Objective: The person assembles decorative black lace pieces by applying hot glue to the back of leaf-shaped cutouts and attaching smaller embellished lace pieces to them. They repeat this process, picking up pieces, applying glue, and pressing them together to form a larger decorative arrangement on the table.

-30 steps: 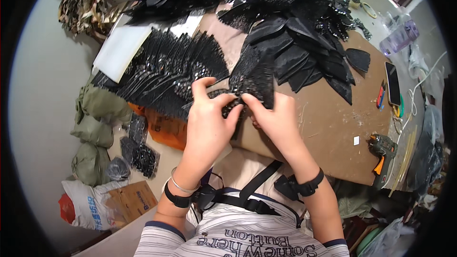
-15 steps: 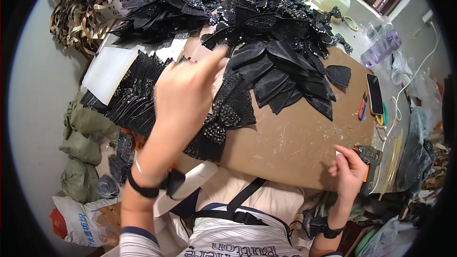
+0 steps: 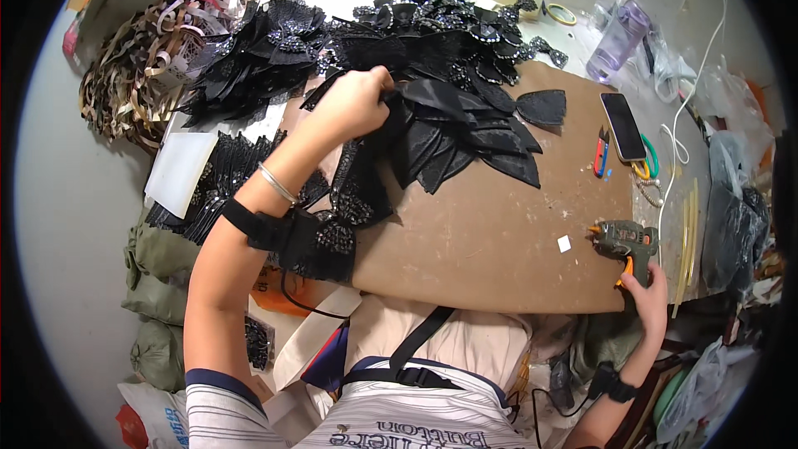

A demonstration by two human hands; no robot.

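My left hand [image 3: 356, 106] is closed at the left end of a pile of black fabric bow pieces [image 3: 470, 145], its fingertips pinching dark cloth there. Which piece it grips is partly covered by the hand. Below that wrist lie black bows with sparkling stone centres [image 3: 337, 233]. At the right edge of the brown board, my right hand [image 3: 652, 299] wraps round the handle of a dark green hot glue gun [image 3: 623, 238] with an orange trigger. The gun's nozzle points left, toward a small white square [image 3: 564, 244] lying on the board [image 3: 465, 258].
More beaded black bows [image 3: 449, 33] are heaped at the back. A phone [image 3: 622, 127], red-and-blue snips [image 3: 600, 152] and a purple bottle [image 3: 618, 41] stand or lie at right. A white cable [image 3: 672, 145] and glue sticks [image 3: 687, 241] run along that side.
My right hand has moved right and down onto the glue gun. The white square now shows on the board. My left hand has closed on the black fabric. The whole view has shifted.
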